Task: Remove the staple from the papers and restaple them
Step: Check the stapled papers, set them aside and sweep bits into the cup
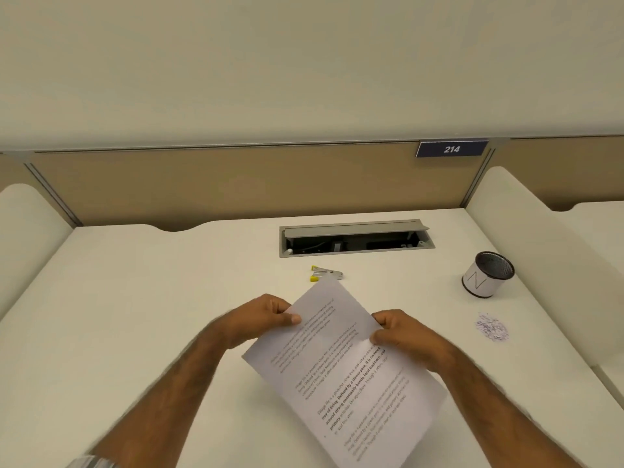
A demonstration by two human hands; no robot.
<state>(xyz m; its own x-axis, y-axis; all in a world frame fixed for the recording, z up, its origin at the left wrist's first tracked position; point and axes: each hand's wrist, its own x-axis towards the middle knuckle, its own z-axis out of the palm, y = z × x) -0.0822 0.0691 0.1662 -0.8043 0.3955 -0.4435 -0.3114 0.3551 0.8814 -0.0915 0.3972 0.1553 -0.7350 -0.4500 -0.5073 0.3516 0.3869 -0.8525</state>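
while papers [341, 366] tilt over the desk [162, 298], left grip [261, 319] pinches one edge, right grip [405, 337] the other

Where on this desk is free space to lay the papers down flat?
The widest bare patch of the white desk lies left of the left hand and the small silver tool with yellow ends. The right side is crowded: a white cup with black mesh and a heap of paper shreds sit there.

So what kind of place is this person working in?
Probably a numbered study carrel or shared office: a white desk walled by low partitions, a plate reading 214, and an open cable hatch in the desktop.
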